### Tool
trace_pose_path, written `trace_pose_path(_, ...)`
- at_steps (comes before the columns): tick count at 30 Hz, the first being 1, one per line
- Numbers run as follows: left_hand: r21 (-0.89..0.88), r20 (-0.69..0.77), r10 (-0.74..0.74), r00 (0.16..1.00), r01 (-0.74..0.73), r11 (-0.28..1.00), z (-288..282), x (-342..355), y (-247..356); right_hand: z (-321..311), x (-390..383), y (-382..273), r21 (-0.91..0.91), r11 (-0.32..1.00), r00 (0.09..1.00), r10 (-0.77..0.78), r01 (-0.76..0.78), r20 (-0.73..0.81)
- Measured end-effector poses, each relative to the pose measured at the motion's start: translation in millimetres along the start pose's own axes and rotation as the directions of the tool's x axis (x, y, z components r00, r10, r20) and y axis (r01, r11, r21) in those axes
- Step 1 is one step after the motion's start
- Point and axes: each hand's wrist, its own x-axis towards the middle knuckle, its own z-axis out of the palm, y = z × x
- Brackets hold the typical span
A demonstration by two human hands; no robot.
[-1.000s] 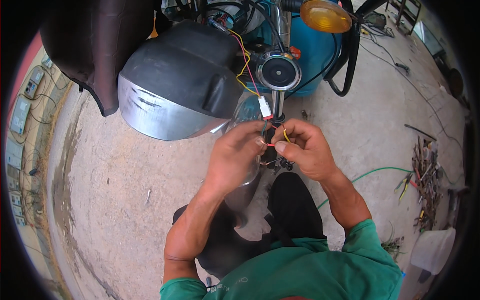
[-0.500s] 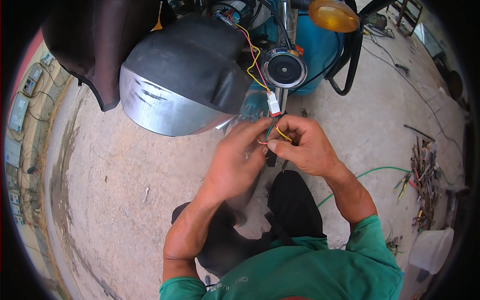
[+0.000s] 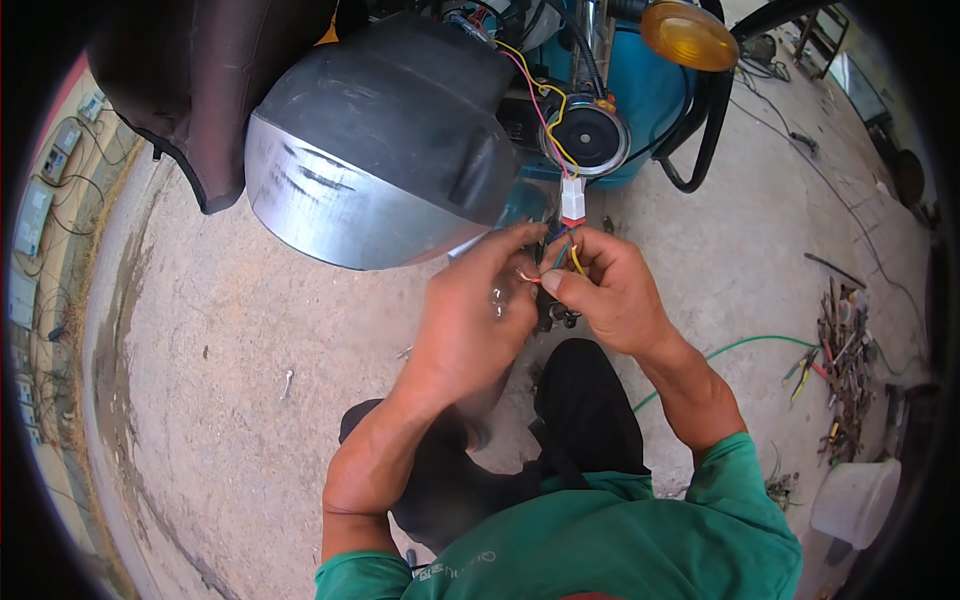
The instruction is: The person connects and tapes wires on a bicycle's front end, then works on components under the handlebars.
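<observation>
My right hand pinches thin wires between thumb and fingers; the stripped copper end of a wire sticks out to the left of the thumb. Teal and yellow wires rise from the grip to a white plug connector with a red lower edge. Above it, a pink and a yellow wire lead up into the vehicle. Close beside the bare wire end, my left hand is curled, slightly blurred. Small shiny spots show within its fingers; what it holds cannot be made out.
A black and silver headlight housing hangs at upper left beside a round horn and an orange turn signal. On the concrete floor are a small wrench, pliers, a tool pile and a white bin.
The connector and wires have shifted slightly to the right in view, along with the horn and housing. My left hand's fingers have moved a little around the bare wire end; my right hand keeps its pinch.
</observation>
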Motion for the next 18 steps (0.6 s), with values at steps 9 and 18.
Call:
trace_pose_path(9, 0.021, -0.062, -0.129, 0.990, 0.130, 0.991, -6.0, -3.6, 6.4, 10.8, -1.2, 3.9, 0.296, 0.945, 0.988, 0.151, -0.140, -0.015)
trace_pose_path(18, -0.060, 0.010, -0.217, 0.976, 0.217, 0.974, -8.4, -4.0, 11.5, 9.1, -2.1, -6.0, 0.384, 0.912, 0.985, 0.169, -0.147, -0.024)
